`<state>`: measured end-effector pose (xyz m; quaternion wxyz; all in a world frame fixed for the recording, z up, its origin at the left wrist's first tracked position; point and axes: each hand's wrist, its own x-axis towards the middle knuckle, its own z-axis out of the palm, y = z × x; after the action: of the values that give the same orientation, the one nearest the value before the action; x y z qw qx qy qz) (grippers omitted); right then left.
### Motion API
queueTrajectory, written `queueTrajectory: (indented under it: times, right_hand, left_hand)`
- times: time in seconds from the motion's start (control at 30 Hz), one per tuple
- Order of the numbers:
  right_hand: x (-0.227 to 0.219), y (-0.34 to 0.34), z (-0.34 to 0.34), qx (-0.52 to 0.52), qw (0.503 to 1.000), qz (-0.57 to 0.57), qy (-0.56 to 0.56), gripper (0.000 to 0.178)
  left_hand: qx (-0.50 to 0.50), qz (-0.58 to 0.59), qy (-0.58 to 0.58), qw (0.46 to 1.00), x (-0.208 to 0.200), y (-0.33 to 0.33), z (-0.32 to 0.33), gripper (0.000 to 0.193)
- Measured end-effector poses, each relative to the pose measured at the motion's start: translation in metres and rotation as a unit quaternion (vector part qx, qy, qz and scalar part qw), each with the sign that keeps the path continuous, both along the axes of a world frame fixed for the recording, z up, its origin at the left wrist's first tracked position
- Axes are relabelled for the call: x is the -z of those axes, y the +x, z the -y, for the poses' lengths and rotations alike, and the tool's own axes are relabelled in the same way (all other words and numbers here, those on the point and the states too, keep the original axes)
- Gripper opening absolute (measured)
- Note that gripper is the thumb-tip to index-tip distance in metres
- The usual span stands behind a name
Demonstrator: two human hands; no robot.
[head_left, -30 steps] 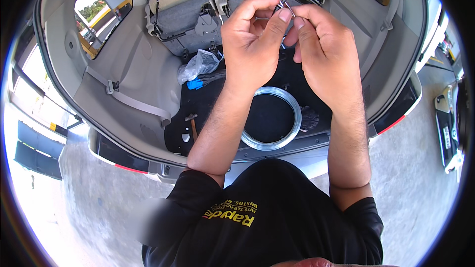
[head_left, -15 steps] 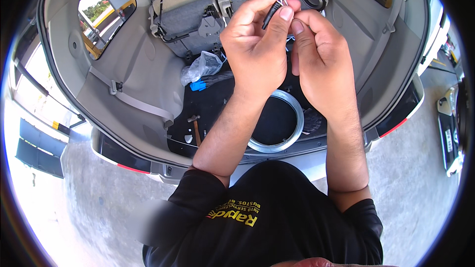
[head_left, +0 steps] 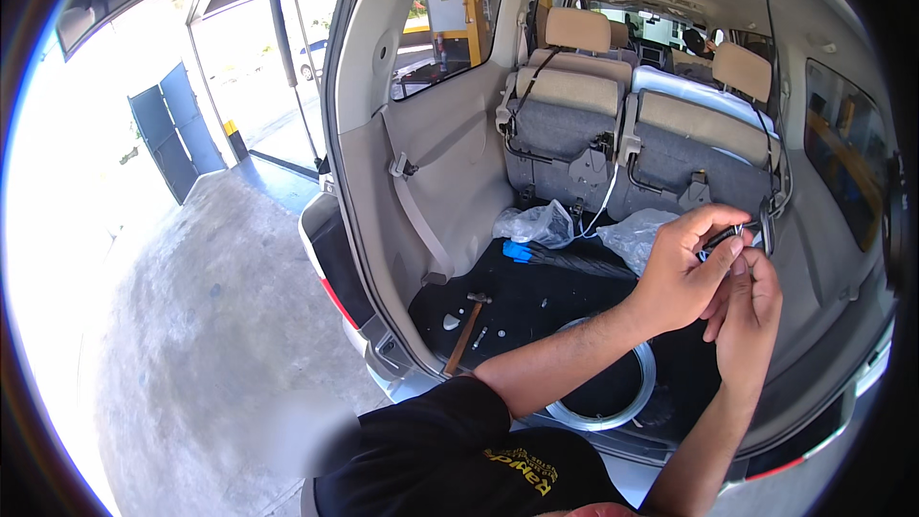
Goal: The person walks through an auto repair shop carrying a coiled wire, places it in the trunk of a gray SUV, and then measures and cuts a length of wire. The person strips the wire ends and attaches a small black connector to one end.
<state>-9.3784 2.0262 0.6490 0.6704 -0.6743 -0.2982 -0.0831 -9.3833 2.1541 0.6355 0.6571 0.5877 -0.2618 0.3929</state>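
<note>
My left hand [head_left: 682, 263] is closed on a black cable [head_left: 728, 236], pinching it between thumb and fingers. Thin light-coloured wires show by the thumb. Right beside it, my right hand [head_left: 750, 314] has its thumb and fingers pressed together; whatever they pinch is hidden. A black rubber loop [head_left: 767, 228] stands just above the right fingertips, where the cable leads. Both hands are raised over the right side of a vehicle's cargo area. Below my left forearm, a coil of silvery wire [head_left: 648, 383] lies on the black cargo floor.
A wooden-handled hammer [head_left: 466, 335] lies at the cargo floor's left, near small loose pieces. Farther in are a clear plastic bag [head_left: 542, 225], another bag [head_left: 637, 236] and a dark bundle with a blue end [head_left: 574, 260]. Upright rear seats [head_left: 565, 124] stand behind them.
My view has swung left and up, so the hands appear farther right and lower. Both hands stay close together at the cable; more of the seats and the ground outside shows.
</note>
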Motion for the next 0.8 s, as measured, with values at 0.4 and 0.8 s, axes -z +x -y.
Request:
queueTrajectory:
  times: [0.4, 0.8]
  right_hand:
    - [-0.030, 0.022, 0.004, -0.036, 0.995, 0.091, 0.031, 0.033]
    - [-0.049, 0.020, -0.007, 0.007, 0.981, 0.185, -0.054, 0.022]
  left_hand:
    - [0.085, -0.028, -0.024, 0.996, -0.001, -0.007, -0.011, 0.022]
    - [0.227, -0.169, -0.165, 0.945, -0.008, -0.011, -0.018, 0.018]
